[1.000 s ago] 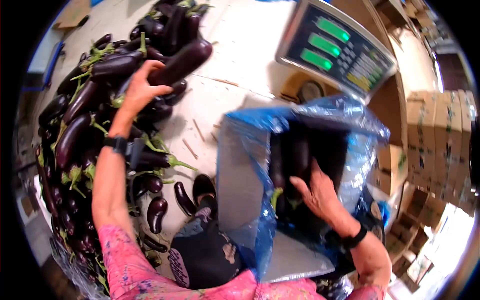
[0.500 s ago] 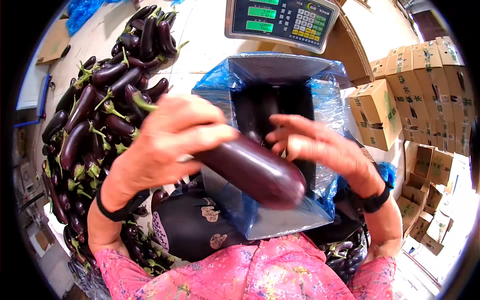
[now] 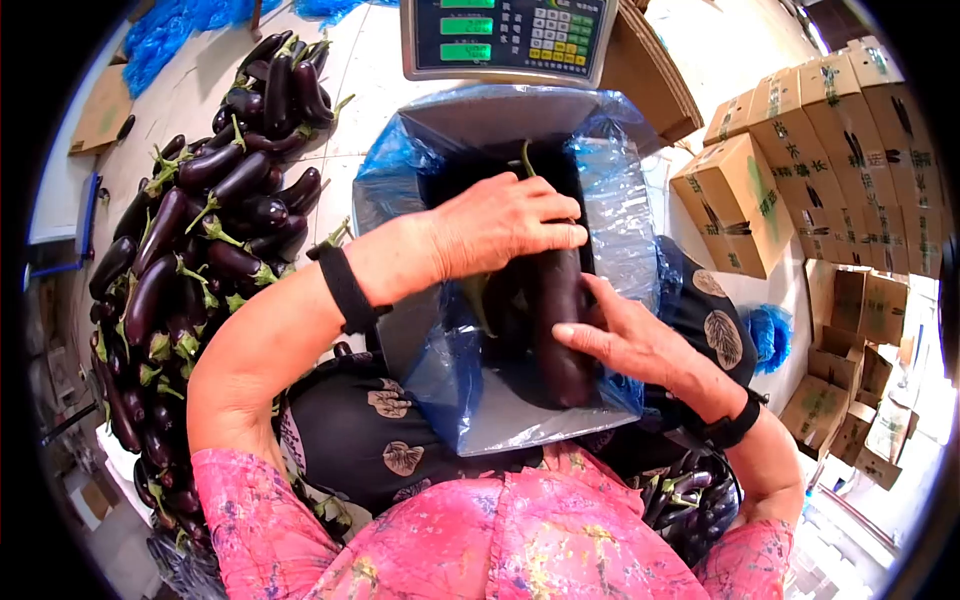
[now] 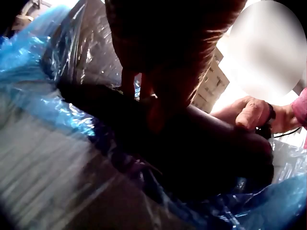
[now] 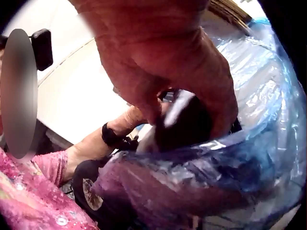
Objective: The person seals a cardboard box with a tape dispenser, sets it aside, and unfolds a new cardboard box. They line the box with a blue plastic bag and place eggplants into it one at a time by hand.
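Note:
A long dark purple eggplant (image 3: 562, 300) lies lengthwise over the opening of a carton lined with clear blue plastic (image 3: 392, 175), its green stem pointing away. My left hand (image 3: 510, 225) grips it near the stem end from above. Lower down, my right hand (image 3: 645, 335) holds its side, thumb on top and fingers round the far side. The right wrist view shows the eggplant (image 5: 184, 127) between that thumb and fingers. Another green stem (image 3: 478, 300) shows inside the carton under my left forearm; the rest in there is dark.
A big heap of eggplants (image 3: 165, 240) covers the floor on the left. Beyond the carton stands a digital scale display (image 3: 505, 35) with green readouts. Stacked cardboard boxes (image 3: 735, 205) rise on the right. More eggplants (image 3: 690, 500) lie by my right elbow.
My left hand took an eggplant from the heap and brought it right, over the carton. The eggplant has turned lengthwise, and my right hand has come out of the carton onto it.

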{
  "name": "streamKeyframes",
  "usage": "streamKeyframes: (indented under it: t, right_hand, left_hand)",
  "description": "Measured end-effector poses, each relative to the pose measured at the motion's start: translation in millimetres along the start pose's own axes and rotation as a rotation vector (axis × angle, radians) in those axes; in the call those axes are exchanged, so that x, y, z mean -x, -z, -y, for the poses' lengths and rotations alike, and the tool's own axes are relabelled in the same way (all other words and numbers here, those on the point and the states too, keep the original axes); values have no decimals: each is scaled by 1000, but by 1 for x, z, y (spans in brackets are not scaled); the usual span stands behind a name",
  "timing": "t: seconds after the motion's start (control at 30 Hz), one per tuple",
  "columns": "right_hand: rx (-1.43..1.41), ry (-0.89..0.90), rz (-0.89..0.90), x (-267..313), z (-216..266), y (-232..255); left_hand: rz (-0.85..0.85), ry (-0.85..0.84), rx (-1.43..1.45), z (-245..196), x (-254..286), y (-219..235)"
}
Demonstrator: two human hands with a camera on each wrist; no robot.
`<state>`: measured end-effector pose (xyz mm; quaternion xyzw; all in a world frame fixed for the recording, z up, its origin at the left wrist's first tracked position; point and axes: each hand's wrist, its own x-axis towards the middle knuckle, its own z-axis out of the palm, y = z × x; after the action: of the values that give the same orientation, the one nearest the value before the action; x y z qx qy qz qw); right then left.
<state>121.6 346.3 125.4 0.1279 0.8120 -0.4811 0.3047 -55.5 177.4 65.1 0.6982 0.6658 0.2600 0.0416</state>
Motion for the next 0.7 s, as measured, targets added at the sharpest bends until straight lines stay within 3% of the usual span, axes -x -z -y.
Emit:
streamKeyframes:
  t: [0.03,0.13,0.23,0.33,0.47,0.6,0.7]
  right_hand:
    - [-79,-116,54,1,-4,2]
    - [-46,27,-30,6,-26,-2]
    - [197,-17,-64,10,-13,4]
    - [177,59,-134,21,-18,7]
    - [99,-81,-110,35,-18,17]
    - [177,45,-161,34,-17,8]
    - [499,180,-169,29,-13,-4]
  left_hand:
    - [-1,-3,12,3,1,-6]
    - [69,42,14,8,6,-22]
    - [-30,42,-21,7,6,-34]
    - [-79,39,-36,8,6,-40]
    - [-30,78,-45,5,7,-38]
    - [-23,111,121,3,-5,-47]
    - [34,111,220,7,-2,-47]
